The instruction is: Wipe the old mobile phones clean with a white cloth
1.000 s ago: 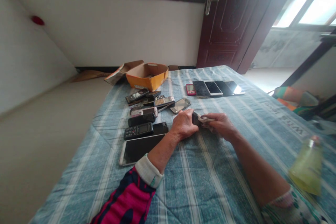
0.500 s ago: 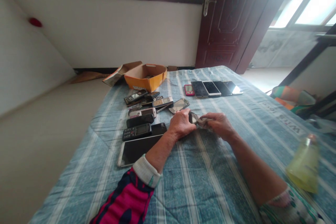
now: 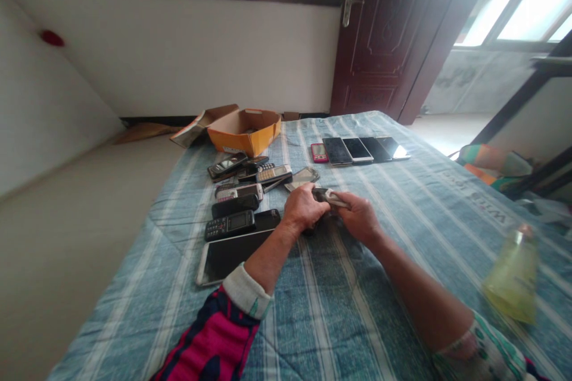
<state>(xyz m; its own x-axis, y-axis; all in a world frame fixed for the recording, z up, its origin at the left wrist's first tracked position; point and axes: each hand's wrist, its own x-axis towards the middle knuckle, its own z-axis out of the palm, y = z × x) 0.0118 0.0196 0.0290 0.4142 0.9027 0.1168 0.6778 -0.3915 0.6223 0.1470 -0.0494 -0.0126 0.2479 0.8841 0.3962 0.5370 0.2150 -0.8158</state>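
Observation:
My left hand [image 3: 304,208] is closed around a dark mobile phone [image 3: 320,193], most of which its fingers hide. A crumpled whitish cloth [image 3: 336,200] is pinched in my right hand [image 3: 361,218] and pressed against the phone's right end. Just beyond my left hand lies a silver-framed phone [image 3: 304,177]. To the left are several more phones: a keypad phone [image 3: 230,225], a large white-edged phone [image 3: 232,255] partly under my forearm, and a loose pile around a silver keypad phone [image 3: 273,173].
An open orange cardboard box [image 3: 245,134] stands at the far left of the striped bedcover [image 3: 357,321]. Several flat phones lie in a row at the back, beside a small pink phone [image 3: 319,153]. A yellow spray bottle [image 3: 512,277] is at the right.
My right hand has moved left with the cloth, closer to my left hand, and now presses on the phone. The whole view has shifted slightly.

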